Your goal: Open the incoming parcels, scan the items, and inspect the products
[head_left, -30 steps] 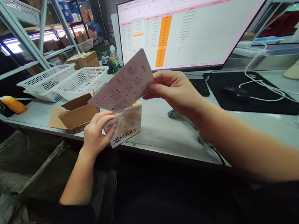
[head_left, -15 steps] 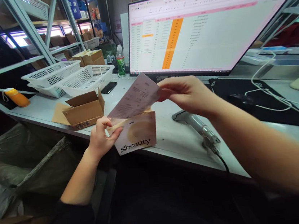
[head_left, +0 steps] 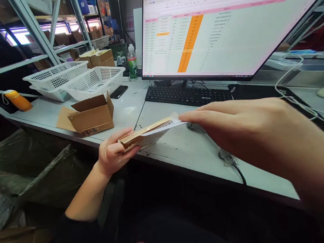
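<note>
Head view: my left hand (head_left: 111, 155) grips the flat box (head_left: 140, 135) while my right hand (head_left: 240, 131) pinches the slip (head_left: 176, 121) against it, best kept level.

— Where does the light come from?
— Mostly the monitor (head_left: 227, 30), glowing pale and washing out its own text. Pink-white strip lights (head_left: 18, 34) flare behind the shelving (head_left: 2, 69) at top left.
— And the desk (head_left: 180, 149)?
— Evenly lit, with soft shadows; below its front edge all is near black.
— Sharpness?
— The right hand (head_left: 240, 131), close to the lens, is soft. Straight lines bow toward the frame's edges.
</note>
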`<state>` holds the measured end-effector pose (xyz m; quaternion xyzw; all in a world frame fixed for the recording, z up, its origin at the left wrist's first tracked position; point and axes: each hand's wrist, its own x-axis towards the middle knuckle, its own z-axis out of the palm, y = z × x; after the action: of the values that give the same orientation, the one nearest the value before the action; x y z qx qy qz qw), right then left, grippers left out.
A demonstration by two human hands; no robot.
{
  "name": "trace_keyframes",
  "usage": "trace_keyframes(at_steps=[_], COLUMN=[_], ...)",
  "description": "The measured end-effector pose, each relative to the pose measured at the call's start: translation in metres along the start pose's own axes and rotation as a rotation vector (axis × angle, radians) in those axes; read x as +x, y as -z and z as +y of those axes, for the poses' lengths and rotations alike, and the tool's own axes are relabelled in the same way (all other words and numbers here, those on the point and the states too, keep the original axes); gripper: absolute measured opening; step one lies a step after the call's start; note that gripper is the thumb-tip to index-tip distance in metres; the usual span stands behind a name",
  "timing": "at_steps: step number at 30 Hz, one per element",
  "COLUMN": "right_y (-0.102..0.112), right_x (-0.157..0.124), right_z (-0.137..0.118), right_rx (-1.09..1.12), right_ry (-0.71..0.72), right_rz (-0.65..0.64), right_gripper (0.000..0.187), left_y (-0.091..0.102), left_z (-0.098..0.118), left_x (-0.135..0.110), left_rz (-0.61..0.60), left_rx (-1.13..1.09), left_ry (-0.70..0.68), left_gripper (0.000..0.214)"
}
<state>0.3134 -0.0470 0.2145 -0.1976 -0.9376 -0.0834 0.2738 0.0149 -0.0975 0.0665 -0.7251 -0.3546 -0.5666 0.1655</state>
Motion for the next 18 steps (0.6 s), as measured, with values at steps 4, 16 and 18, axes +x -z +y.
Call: trace_keyframes(at_steps=[4,16,18], right_y=[-0.009,-0.069,-0.080], right_x=[-0.003,0.020,0.019], right_z=[0.001,0.009,0.017], right_rx=[0.054,-0.151,-0.087], right_ry=[0.003,0.190,0.169], right_rz=[0.042,-0.014,0.033], right_gripper=[0.037,0.040,0.032], left_y=[-0.002,-0.012,-0.013], left_z=[-0.005,-0.009,-0.015], left_x=[-0.016,-0.006,-0.004], left_rz=[-0.014,0.032,0.033], left_rx=[-0.025,-0.158,-0.171], left_ry=[0.046,0.110,0.095], left_gripper=[0.045,0.042,0.035])
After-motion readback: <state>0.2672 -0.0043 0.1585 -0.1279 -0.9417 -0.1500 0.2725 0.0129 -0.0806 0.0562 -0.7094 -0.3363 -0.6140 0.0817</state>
